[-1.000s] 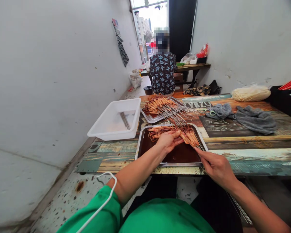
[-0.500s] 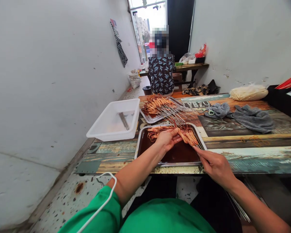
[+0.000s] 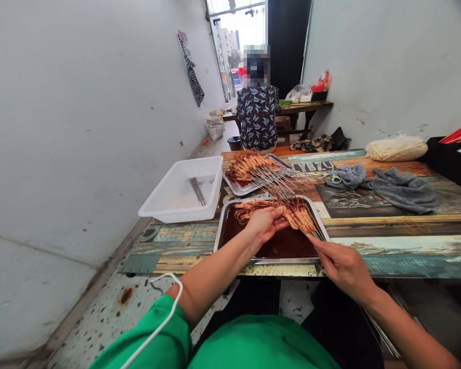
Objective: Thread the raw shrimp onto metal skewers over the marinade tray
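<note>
A shallow metal tray (image 3: 249,260) of dark brown liquid lies in front of me, with orange-brown meat strips (image 3: 249,207) along its far side. Over the tray, my left hand (image 3: 267,224) is closed around the end of one such strip, its fingers underneath. My right hand (image 3: 342,262) pinches a thin metal skewer at the tray's right edge; the skewer's tip seems to run into the strip, though fingers partly hide it. Beside the held piece, several loaded skewers (image 3: 303,212) rest against the tray's right side. Behind it, a second tray (image 3: 243,190) carries a heap of skewered strips (image 3: 249,165).
On the left stands a white plastic bin (image 3: 176,214) with metal skewers (image 3: 197,191) inside. Grey cloths (image 3: 403,189) and green-handled scissors (image 3: 335,179) lie to the right, near a bagged pale bundle (image 3: 396,148) and a black box (image 3: 451,163). A person (image 3: 257,118) sits beyond the table.
The view has shifted slightly. Both hands stay almost where they were, still holding the meat strip and the skewer.
</note>
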Action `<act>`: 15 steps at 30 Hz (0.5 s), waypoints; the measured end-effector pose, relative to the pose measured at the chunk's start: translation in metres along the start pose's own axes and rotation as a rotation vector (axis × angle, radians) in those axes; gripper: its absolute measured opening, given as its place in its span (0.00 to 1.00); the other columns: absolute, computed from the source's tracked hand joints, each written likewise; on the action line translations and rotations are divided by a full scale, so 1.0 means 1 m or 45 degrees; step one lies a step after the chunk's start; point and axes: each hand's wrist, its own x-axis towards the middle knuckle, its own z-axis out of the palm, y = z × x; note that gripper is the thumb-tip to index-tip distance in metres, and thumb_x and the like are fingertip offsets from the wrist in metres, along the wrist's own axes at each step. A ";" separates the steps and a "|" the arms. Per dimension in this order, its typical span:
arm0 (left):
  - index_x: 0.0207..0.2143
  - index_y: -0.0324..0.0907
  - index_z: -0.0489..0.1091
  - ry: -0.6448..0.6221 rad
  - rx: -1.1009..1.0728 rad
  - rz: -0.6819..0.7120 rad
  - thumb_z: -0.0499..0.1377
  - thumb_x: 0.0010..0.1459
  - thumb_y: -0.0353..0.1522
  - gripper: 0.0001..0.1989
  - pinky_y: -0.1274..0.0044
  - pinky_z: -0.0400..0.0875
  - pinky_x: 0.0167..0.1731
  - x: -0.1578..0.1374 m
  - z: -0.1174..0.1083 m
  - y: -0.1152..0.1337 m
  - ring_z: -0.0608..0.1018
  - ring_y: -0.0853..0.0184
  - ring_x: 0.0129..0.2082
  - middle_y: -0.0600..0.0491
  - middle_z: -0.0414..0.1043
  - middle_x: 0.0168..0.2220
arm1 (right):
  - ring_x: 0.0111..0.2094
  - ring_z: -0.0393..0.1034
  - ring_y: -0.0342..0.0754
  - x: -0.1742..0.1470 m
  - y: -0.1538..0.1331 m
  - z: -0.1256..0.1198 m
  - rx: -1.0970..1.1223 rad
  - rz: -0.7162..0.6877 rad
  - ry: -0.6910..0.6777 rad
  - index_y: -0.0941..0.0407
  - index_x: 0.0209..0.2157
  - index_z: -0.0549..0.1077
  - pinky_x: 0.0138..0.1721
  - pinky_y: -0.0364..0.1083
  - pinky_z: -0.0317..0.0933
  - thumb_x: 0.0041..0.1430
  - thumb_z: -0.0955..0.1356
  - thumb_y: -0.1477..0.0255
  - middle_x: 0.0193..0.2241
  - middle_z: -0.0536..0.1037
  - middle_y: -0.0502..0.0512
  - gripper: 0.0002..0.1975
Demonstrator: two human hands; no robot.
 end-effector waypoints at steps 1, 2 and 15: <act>0.25 0.33 0.67 0.000 -0.002 -0.008 0.51 0.57 0.22 0.09 0.67 0.70 0.44 -0.001 0.000 -0.002 0.78 0.68 0.29 0.48 0.72 0.26 | 0.37 0.74 0.45 0.000 0.000 0.001 -0.001 0.002 0.000 0.54 0.50 0.70 0.39 0.43 0.68 0.58 0.59 0.77 0.40 0.78 0.55 0.19; 0.25 0.33 0.67 0.000 -0.006 -0.016 0.51 0.57 0.22 0.09 0.67 0.70 0.43 -0.001 0.000 -0.003 0.78 0.68 0.29 0.48 0.72 0.26 | 0.37 0.74 0.45 0.000 0.000 0.001 -0.001 0.005 0.000 0.54 0.50 0.70 0.39 0.43 0.68 0.58 0.60 0.77 0.41 0.78 0.55 0.19; 0.25 0.33 0.67 -0.004 -0.027 -0.033 0.51 0.56 0.22 0.09 0.66 0.70 0.43 0.000 -0.001 -0.010 0.78 0.67 0.29 0.48 0.73 0.26 | 0.36 0.74 0.45 0.000 -0.002 0.005 -0.030 0.011 0.014 0.57 0.48 0.71 0.38 0.42 0.68 0.58 0.60 0.78 0.39 0.78 0.56 0.18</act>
